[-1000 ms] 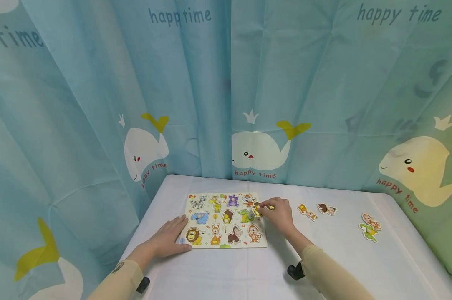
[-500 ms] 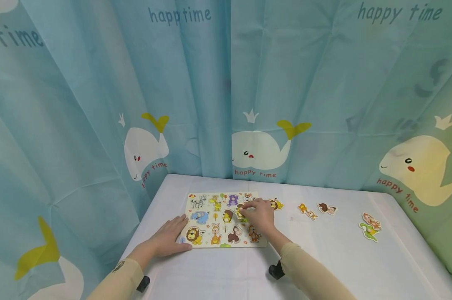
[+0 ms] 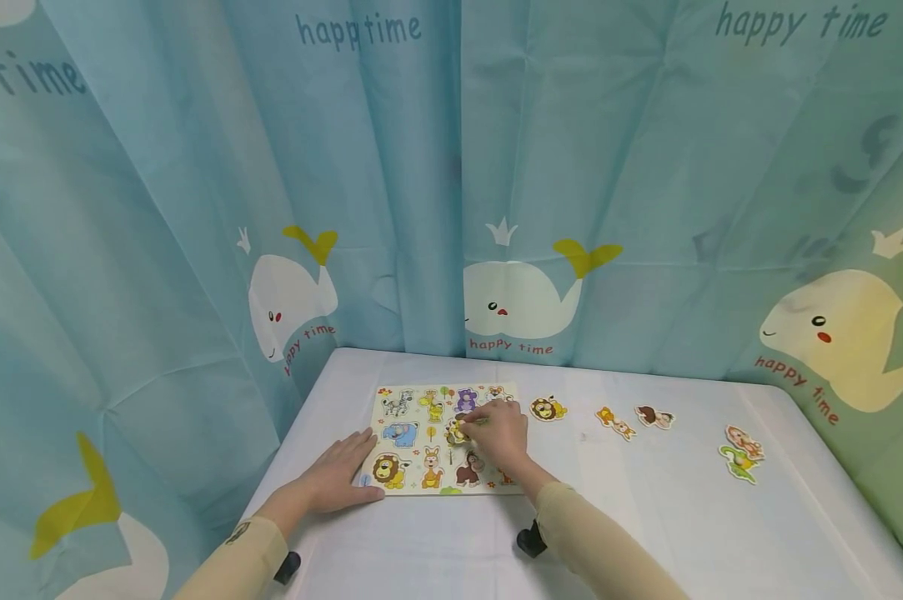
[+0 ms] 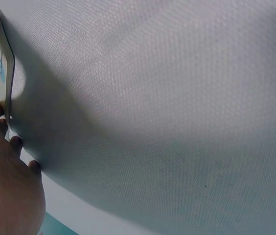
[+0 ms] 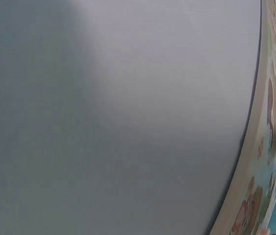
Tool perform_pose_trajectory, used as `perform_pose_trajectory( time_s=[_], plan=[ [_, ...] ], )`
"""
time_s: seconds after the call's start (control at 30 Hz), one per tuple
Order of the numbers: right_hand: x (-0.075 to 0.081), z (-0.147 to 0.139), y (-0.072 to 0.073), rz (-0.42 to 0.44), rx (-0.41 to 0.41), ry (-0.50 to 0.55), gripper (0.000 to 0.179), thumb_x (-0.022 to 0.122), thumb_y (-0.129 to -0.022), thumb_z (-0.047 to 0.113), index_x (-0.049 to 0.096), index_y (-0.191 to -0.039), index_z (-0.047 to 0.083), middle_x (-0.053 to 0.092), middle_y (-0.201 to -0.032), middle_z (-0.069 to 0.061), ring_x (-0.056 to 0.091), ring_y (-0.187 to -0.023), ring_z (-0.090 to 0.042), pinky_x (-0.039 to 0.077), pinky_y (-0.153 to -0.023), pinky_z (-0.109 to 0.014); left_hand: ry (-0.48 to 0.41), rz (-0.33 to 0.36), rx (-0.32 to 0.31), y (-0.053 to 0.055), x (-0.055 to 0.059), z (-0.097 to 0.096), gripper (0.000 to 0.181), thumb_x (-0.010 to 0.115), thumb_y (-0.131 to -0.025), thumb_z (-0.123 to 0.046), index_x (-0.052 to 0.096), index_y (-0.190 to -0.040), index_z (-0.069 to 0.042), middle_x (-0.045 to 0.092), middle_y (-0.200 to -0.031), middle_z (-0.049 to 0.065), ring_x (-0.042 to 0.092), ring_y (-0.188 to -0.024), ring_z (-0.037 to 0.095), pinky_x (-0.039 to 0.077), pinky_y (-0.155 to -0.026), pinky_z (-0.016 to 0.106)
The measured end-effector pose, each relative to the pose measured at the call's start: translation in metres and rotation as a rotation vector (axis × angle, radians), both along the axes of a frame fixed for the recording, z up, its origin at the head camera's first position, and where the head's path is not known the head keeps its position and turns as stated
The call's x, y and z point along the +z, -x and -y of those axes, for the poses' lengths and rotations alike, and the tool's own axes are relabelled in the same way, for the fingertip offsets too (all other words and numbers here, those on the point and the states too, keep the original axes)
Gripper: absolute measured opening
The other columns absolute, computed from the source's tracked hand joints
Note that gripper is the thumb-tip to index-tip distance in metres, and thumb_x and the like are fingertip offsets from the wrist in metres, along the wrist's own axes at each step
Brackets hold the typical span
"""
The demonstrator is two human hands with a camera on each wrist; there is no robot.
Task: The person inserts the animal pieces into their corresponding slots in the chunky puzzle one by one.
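Note:
A wooden animal puzzle board (image 3: pixel 417 492) lies flat on the white-covered table. My left hand (image 3: pixel 338 475) rests on its left side, fingers along the edge and thumb at the near corner. Between thumb and fingertips, my right hand (image 3: pixel 500 435) pinches a hedgehog puzzle piece (image 3: pixel 454 429) right over the hedgehog picture in the board's middle row. The right hand hides the crocodile picture and part of the monkey one. In the left wrist view, my left hand (image 4: pixel 13 196) shows beside the board's rim (image 4: pixel 9 83). The right wrist view catches mainly the board's edge (image 5: pixel 243 171).
Loose pieces lie right of the board: a lion (image 3: pixel 548 408) closest, then a kangaroo (image 3: pixel 614 422) and a brown animal piece (image 3: pixel 654 417). Further right, a monkey piece (image 3: pixel 744 442) and a crocodile piece (image 3: pixel 739 464) overlap. A blue curtain (image 3: pixel 421 292) hangs behind the table.
My right hand has carried the hedgehog piece left from the board's right edge to its middle, uncovering the lion piece on the table. The left hand has stayed in place.

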State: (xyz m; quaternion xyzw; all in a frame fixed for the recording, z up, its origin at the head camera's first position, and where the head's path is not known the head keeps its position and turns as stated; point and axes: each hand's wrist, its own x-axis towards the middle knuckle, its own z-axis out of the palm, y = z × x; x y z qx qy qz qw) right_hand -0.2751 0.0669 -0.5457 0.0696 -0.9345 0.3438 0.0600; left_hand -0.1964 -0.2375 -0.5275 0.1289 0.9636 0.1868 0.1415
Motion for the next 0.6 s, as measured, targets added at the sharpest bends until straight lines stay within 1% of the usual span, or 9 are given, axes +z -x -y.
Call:
perform_pose_trajectory(
  time_s=[0.23,0.4,0.6],
  plan=[
    [-0.006,0.007,0.002,0.018,-0.016,-0.017,0.01,0.085,-0.083,0.037,0.08,-0.081,0.028,0.066,-0.105,0.002,0.051,-0.113,-0.028,0.04,-0.096,-0.051,-0.007,0.005,0.006,-0.001,0.0,-0.001,0.099,0.071,-0.088,-0.061,0.033,-0.16,-0.006,0.023,-0.169,0.009,0.018,-0.155,0.032,0.017,-0.126,0.051],
    [-0.009,0.011,0.002,0.007,-0.026,-0.025,0.013,0.086,-0.082,0.036,0.078,-0.076,0.028,0.066,-0.102,0.001,0.05,-0.119,-0.032,0.04,-0.097,-0.053,-0.009,0.007,0.006,0.0,0.0,0.0,0.099,0.071,-0.087,-0.061,0.033,-0.16,-0.006,0.024,-0.169,0.009,0.018,-0.155,0.032,0.017,-0.126,0.051],
    [-0.01,0.015,0.002,0.003,-0.034,-0.024,0.012,0.086,-0.082,0.035,0.079,-0.078,0.026,0.065,-0.101,0.0,0.049,-0.124,-0.034,0.039,-0.101,-0.055,-0.005,0.009,0.005,0.001,-0.002,0.001,0.1,0.071,-0.087,-0.062,0.032,-0.161,-0.007,0.023,-0.169,0.008,0.018,-0.155,0.032,0.017,-0.126,0.05]
  ],
)
